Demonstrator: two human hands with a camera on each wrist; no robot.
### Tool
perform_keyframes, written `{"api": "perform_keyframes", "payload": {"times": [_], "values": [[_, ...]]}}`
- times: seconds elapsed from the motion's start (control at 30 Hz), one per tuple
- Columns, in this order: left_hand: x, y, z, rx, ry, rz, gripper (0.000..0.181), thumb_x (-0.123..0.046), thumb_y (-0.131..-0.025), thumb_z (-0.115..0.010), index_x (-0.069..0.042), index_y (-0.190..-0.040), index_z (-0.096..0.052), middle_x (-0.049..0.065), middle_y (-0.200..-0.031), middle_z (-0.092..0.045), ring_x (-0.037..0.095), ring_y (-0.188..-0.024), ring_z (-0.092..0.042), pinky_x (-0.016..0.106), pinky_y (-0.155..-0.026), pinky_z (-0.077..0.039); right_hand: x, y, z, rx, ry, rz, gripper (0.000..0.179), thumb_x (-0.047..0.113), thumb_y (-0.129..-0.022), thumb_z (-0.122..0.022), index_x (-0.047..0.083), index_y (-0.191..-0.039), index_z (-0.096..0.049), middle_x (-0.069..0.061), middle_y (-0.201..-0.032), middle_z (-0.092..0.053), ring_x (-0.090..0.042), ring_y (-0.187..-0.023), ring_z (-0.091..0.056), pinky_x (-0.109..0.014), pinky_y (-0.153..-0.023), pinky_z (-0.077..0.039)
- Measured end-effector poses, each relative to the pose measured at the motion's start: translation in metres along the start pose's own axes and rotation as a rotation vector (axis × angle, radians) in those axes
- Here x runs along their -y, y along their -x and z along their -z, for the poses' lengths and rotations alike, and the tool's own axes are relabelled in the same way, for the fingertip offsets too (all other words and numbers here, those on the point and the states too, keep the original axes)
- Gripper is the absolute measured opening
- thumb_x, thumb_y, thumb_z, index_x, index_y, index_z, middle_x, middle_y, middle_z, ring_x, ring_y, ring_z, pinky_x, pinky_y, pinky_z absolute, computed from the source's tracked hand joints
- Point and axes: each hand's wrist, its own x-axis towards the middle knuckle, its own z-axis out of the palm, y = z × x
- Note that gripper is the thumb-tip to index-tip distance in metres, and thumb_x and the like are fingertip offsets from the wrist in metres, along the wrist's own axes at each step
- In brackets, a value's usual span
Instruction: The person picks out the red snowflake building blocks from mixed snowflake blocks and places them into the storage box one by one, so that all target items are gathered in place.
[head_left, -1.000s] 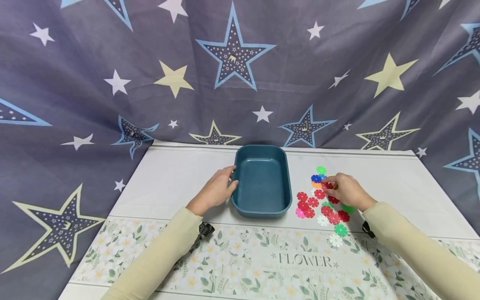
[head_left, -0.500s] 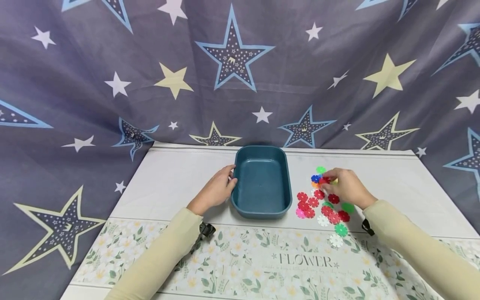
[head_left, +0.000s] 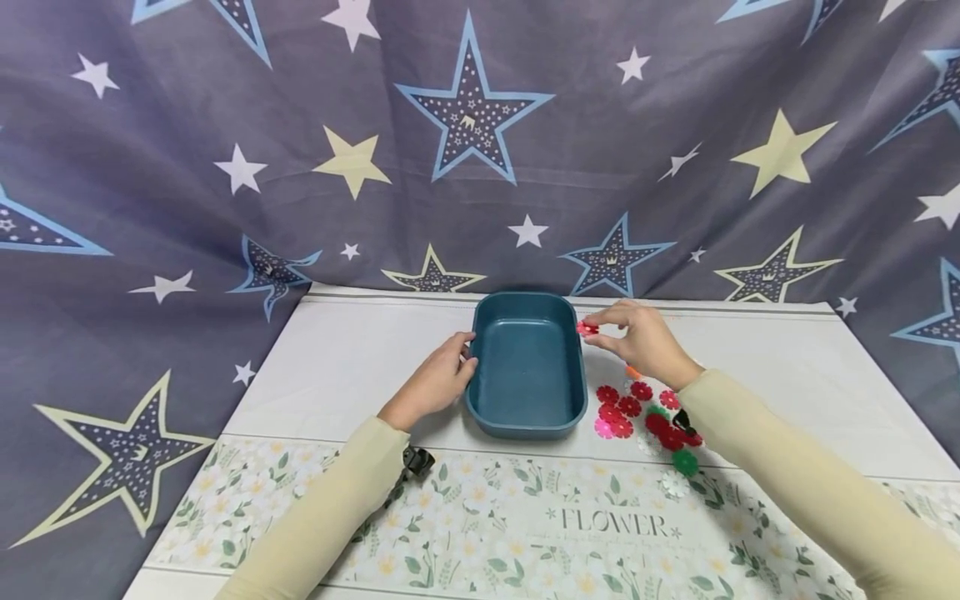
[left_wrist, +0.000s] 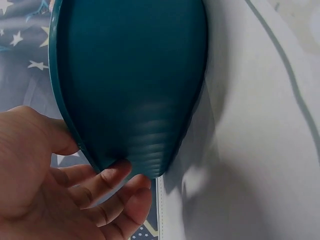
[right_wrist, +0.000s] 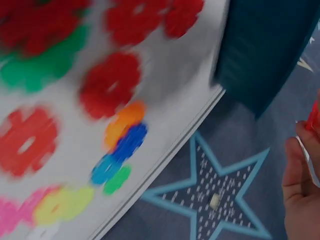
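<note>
1. head view, arrangement: the left hand (head_left: 431,383) is holding the teal bin (head_left: 525,367) at nine o'clock, thumb and fingers curling at its rim. the right hand (head_left: 645,342) is hovering by two o'clock, thumb and fingers pinching at least one red flower disc (head_left: 589,328) just beside the rim; contact there is not showing clearly. loose flower discs (head_left: 629,406) are lying toward four o'clock.
2. head view, step: the right hand is apparently carrying the disc from the loose group to the bin; the next move is calling for passing it over the rim and parting the fingers inside.
3. head view, comparison: against half a second ago, the right hand is standing farther from the loose discs and nearer the bin; the left is keeping its place.
4. left wrist view: the left hand is entering from eight o'clock, thumb lying at the rim, bent fingers resting on the bin's wall; how firmly they are pressing cannot be told.
5. right wrist view: the right hand is showing in part at four o'clock, something red lying at its fingertips, the bin standing at two. loose discs are blurring toward ten; an orange disc (right_wrist: 129,115) is adjoining a dark blue disc (right_wrist: 131,142) at nine.
</note>
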Motion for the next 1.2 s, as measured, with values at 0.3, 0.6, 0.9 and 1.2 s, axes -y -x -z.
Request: {"api": "perform_keyframes", "payload": {"times": [0.3,0.6,0.9,1.2], "values": [[-0.001,0.001,0.001,0.014,-0.002,0.017,0.043,-0.012,-0.098,-0.048,0.002,-0.138,-0.040,0.006,-0.102,-0.053,0.015,-0.083,-0.053,0.032,-0.073,-0.044,0.006,-0.034,-0.038,0.160,0.000,-0.123,0.028,0.019,-0.078,-0.080,0.010,-0.104,-0.075,-0.011,-0.109,-0.064,-0.027,-0.108,-0.051,-0.044,-0.085,-0.047],[-0.001,0.001,-0.001,0.007,-0.001,0.014,0.045,-0.012,-0.098,-0.050,0.002,-0.139,-0.039,0.006,-0.100,-0.054,0.014,-0.081,-0.054,0.032,-0.071,-0.045,0.006,-0.051,-0.063,0.232,0.081,-0.127,0.020,0.020,-0.075,-0.082,0.012,-0.092,-0.077,-0.006,-0.097,-0.067,-0.026,-0.106,-0.051,-0.043,-0.093,-0.033],[-0.002,0.001,-0.001,-0.003,-0.006,0.003,0.045,-0.012,-0.097,-0.051,0.002,-0.138,-0.040,0.006,-0.101,-0.055,0.014,-0.082,-0.055,0.032,-0.072,-0.046,0.007,-0.057,-0.075,0.278,0.174,-0.221,0.033,0.020,-0.074,-0.082,0.009,-0.104,-0.073,-0.001,-0.094,-0.071,-0.022,-0.097,-0.047,-0.047,-0.083,-0.024],[-0.001,0.001,-0.001,0.008,-0.007,0.020,0.045,-0.013,-0.098,-0.050,0.001,-0.139,-0.039,0.005,-0.101,-0.055,0.013,-0.083,-0.055,0.032,-0.072,-0.046,0.006,-0.057,-0.077,0.340,0.124,-0.222,0.045,0.020,-0.073,-0.083,0.007,-0.114,-0.068,0.000,-0.091,-0.071,-0.023,-0.100,-0.046,-0.048,-0.082,-0.025]]}}
